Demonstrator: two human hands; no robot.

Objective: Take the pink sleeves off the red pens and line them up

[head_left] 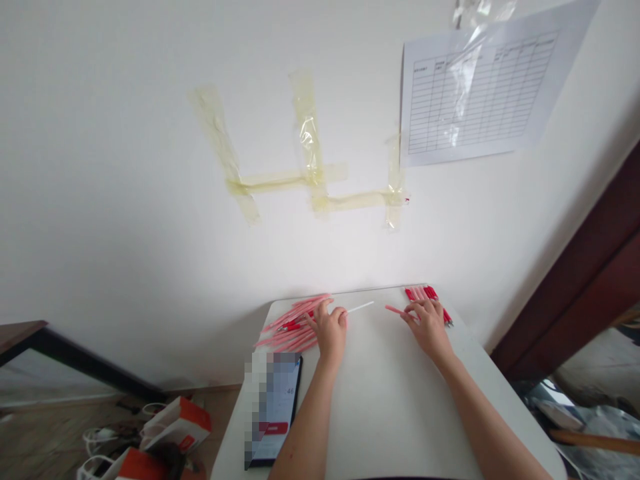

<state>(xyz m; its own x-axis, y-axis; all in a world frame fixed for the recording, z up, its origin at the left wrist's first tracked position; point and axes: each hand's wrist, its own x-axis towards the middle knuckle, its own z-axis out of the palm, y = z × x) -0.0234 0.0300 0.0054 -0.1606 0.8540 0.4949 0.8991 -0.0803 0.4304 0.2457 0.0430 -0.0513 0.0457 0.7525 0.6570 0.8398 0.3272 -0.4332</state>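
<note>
On a small white table (390,400), my left hand (330,330) is closed in a pinch on a thin white rod (361,307) that points toward the right. Just left of that hand lies a heap of pink tubes (293,323), several of them, with a red one among them. My right hand (429,323) is closed on a single pink tube (395,310) held out toward the left. Under and behind its fingers sits a row of red pens (425,295) at the table's far right corner.
A phone (277,407) with a lit screen lies at the table's left edge. The white wall behind carries yellowed tape strips (305,180) and a printed table sheet (475,93). Orange-and-white boxes (175,427) and cables lie on the floor at left. A dark wooden frame (585,280) stands at right.
</note>
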